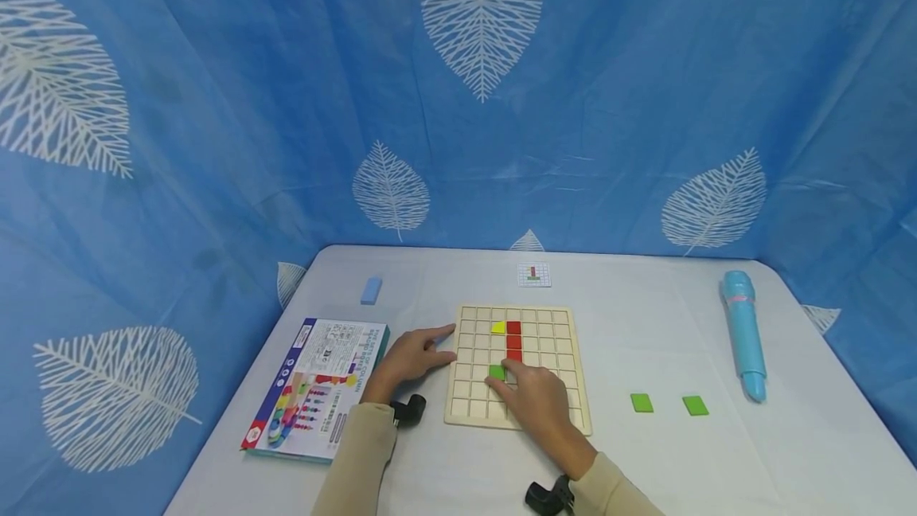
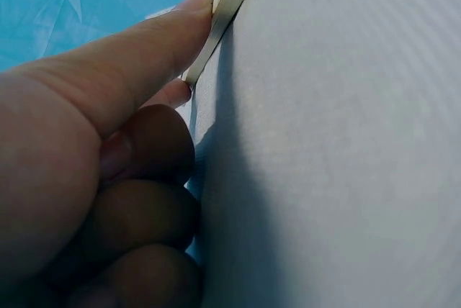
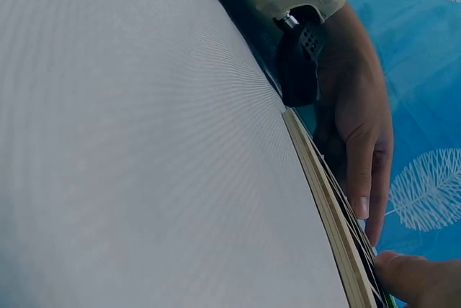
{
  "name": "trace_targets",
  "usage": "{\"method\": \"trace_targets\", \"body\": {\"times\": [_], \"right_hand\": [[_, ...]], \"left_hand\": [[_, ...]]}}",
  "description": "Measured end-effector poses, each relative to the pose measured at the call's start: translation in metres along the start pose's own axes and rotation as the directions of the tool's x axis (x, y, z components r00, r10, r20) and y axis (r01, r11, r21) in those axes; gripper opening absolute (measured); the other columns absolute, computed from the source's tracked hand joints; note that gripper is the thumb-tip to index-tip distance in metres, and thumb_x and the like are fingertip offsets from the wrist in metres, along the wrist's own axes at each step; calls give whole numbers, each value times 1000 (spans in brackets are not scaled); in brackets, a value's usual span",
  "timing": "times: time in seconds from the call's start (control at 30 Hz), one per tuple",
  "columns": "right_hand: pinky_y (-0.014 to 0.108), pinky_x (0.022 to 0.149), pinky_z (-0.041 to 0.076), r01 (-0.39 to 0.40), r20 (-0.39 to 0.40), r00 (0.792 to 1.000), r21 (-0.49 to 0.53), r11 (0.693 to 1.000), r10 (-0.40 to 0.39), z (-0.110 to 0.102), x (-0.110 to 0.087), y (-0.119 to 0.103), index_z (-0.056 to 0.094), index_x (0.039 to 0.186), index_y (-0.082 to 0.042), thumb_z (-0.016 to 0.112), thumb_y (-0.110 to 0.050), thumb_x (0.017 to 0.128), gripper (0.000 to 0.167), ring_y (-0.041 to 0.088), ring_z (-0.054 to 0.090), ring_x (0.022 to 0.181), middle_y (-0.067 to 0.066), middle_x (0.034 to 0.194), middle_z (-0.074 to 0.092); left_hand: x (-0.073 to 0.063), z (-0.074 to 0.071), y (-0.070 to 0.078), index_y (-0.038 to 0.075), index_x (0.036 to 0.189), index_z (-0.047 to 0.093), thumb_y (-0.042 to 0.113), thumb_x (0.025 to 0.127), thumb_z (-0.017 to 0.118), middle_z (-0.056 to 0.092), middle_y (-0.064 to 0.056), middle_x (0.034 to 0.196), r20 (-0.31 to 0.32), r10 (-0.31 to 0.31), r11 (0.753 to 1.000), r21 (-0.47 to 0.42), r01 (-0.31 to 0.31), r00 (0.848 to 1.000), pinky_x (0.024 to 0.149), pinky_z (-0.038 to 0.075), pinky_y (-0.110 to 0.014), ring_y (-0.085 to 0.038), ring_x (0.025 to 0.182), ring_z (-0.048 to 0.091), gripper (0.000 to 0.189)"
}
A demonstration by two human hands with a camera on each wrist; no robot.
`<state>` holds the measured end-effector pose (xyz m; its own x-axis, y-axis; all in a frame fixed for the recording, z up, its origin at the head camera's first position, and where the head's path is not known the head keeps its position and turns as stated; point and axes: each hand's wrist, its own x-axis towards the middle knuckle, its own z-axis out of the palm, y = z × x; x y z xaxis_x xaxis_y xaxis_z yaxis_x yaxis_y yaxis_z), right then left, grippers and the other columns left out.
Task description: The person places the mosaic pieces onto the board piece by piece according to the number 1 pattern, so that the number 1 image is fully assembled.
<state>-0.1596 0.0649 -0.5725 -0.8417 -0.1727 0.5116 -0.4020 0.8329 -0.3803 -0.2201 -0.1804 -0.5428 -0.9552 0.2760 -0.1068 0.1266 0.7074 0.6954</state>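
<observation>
A wooden grid board lies on the table, with a yellow triangle tile beside a column of red square tiles. Between thumb and index finger my right hand pinches a green square tile, low over the grid just below and left of the red column. My left hand has its straight thumb and index finger against the board's left edge. In the left wrist view, that thumb meets the wooden rim while the other fingers fold under. The right thumb shows beyond the board's edge in the right wrist view.
Two more green tiles lie right of the board, and a turquoise microphone-shaped object lies farther right. Behind the board is a small pattern card. A printed box and a blue block are at the left.
</observation>
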Motion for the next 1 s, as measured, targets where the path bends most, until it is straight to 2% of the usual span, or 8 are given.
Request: {"method": "trace_targets", "body": {"times": [0.3,0.6,0.8,1.0], "right_hand": [[29,54,51,-8,2,1000,13,1000,8,-1,0,-2,79,102,-10,86,-43,80,41,17,68,59,6,80,77],[27,54,50,-21,26,999,24,999,20,-2,0,-2,80,102,-10,86,-42,82,38,13,66,58,5,82,77],[29,57,53,-4,14,1000,11,1000,4,-1,0,-1,80,101,-9,86,-41,82,37,19,73,67,5,85,78],[26,54,50,-4,28,1000,-5,1000,4,-1,0,0,80,102,-9,85,-40,82,37,14,68,59,5,80,77]], "left_hand": [[1,1,-2,25,148,57,40,92,76,50,2,65,0,-11,1000,3,11,1000,54,34,-28,-13,57,42,61],[1,0,-1,25,148,58,41,92,76,50,2,66,-2,-2,1000,-6,2,1000,54,34,-28,-13,57,42,61],[1,0,0,24,147,58,41,92,77,50,2,66,-8,2,1000,-7,-3,1000,53,34,-28,-13,57,42,61],[0,0,0,26,148,57,42,92,76,49,3,66,-3,-7,1000,8,7,1000,53,34,-27,-13,57,42,62]]}}
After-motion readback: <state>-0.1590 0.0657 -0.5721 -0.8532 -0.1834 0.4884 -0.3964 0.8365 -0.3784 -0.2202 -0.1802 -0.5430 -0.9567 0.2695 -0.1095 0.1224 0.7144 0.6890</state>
